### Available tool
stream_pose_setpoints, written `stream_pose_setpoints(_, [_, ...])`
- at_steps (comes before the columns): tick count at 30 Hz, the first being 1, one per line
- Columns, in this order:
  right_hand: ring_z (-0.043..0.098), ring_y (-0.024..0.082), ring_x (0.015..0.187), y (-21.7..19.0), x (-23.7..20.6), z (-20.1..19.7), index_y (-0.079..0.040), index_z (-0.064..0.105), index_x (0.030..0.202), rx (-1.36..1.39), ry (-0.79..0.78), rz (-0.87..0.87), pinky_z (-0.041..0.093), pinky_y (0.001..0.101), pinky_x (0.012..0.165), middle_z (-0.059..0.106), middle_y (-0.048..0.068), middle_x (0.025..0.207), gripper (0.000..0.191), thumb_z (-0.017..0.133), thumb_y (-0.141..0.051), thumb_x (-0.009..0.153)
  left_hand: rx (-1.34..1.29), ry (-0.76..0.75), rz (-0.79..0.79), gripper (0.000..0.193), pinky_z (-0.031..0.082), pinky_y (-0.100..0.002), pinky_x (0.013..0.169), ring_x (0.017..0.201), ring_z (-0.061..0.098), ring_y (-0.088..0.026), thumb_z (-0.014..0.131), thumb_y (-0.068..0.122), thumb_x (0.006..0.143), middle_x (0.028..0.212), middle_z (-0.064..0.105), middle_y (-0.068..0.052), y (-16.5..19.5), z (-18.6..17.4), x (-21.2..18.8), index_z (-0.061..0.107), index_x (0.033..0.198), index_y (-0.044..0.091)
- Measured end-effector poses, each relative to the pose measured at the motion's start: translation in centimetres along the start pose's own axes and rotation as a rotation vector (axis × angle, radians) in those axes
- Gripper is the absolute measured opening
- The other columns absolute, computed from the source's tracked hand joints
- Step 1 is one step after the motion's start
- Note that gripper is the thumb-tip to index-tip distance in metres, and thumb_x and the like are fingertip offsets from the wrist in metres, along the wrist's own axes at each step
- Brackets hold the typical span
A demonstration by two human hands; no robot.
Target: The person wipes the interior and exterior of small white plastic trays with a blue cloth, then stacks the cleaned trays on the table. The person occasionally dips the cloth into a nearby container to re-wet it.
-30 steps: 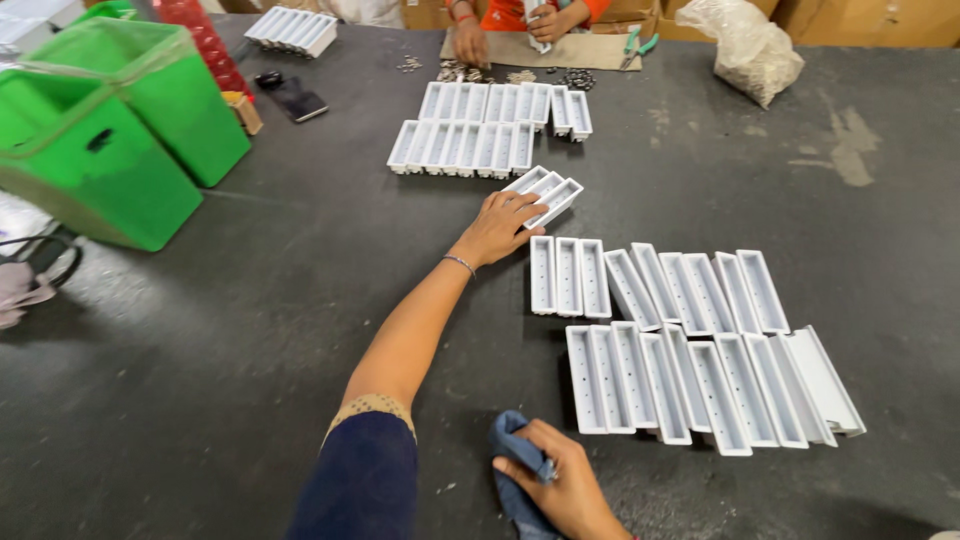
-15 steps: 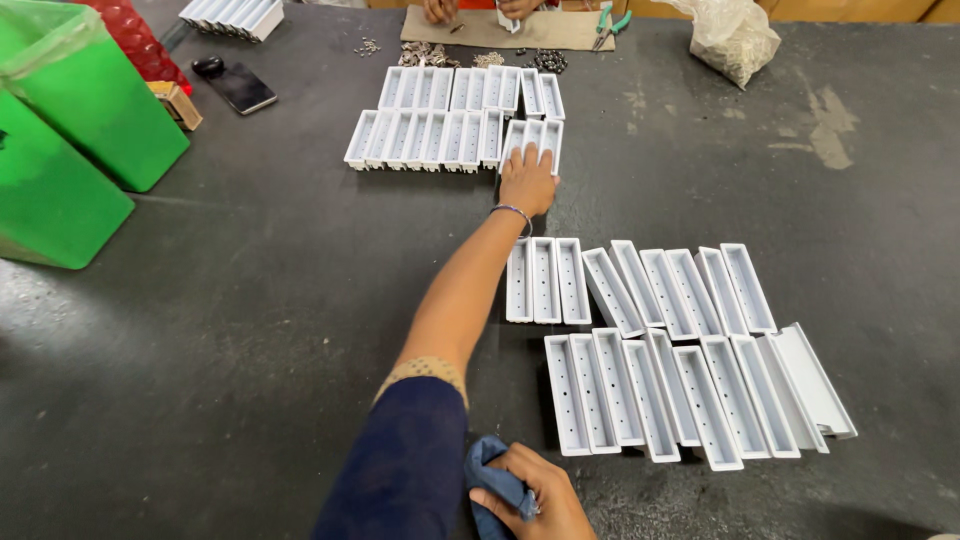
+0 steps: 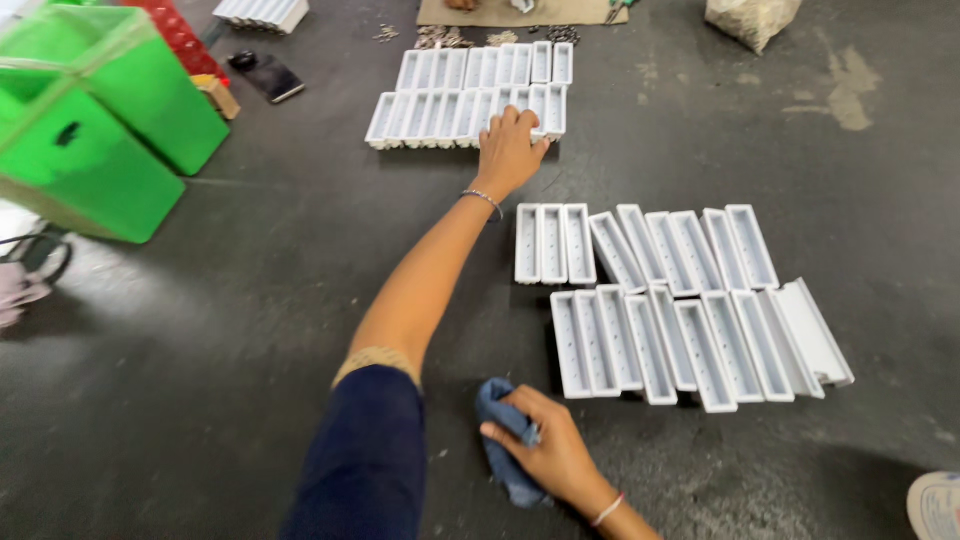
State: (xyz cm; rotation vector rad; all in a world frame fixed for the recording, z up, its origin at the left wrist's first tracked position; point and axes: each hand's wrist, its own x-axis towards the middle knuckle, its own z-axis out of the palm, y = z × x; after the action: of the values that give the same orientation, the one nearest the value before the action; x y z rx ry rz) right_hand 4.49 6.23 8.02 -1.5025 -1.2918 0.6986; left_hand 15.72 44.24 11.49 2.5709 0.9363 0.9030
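Our left hand has reached farther out, fingers curled on a white tray; right hand clutches a blue cloth. A careless nudge could scatter the row.

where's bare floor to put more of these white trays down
Free: the wide dark grey floor between the green plastic bins and the left arm, and the stretch right of the far group of white moulded trays. Crowded: the near tray rows, packed edge to edge.

White trays, blue cloth, green bins, dark grey floor, navy sleeve, black phone
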Motion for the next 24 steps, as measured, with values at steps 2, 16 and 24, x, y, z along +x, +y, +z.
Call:
stream_pose_setpoints(2, [0.064, 0.025, 0.073, -0.4, -0.1, 0.1, -0.001, 0.069, 0.093, -0.001, 0.003, -0.007, 0.052, 0.0310, 0.070, 0.065, 0.010, 0.083, 0.027, 0.085, -0.018, 0.080, -0.141, -0.043, -0.136, 0.044, 0.051, -0.049, 0.097, 0.115, 0.061, -0.037, 0.075, 0.037, 0.090, 0.123, 0.059, -0.016, -0.1, -1.6, -3.0, 0.059, 0.119, 0.008])
stream_pose_setpoints(16, [0.054, 0.009, 0.078, 1.2, -1.6, 0.8, -0.003, 0.069, 0.098, 0.007, 0.091, -0.007, 0.051, 0.0289, 0.074, 0.064, 0.004, 0.082, 0.029, 0.085, -0.022, 0.084, -0.411, -0.197, -0.509, 0.031, 0.059, -0.033, 0.053, 0.059, 0.074, -0.022, 0.074, 0.010, 0.080, 0.084, 0.074, -0.016, 0.0, -8.9, -22.9, 0.059, 0.104, -0.001])
stream_pose_setpoints(24, [0.060, 0.008, 0.083, 0.2, -1.2, -1.0, -0.002, 0.072, 0.104, 0.015, 0.190, 0.022, 0.051, 0.0272, 0.079, 0.070, 0.000, 0.090, 0.031, 0.084, -0.024, 0.086, -0.640, -0.237, -0.498, 0.046, 0.058, -0.030, 0.046, 0.053, 0.071, -0.015, 0.066, 0.011, 0.088, 0.070, 0.066, -0.006, 5.0, -18.1, -41.2, 0.050, 0.130, 0.002])
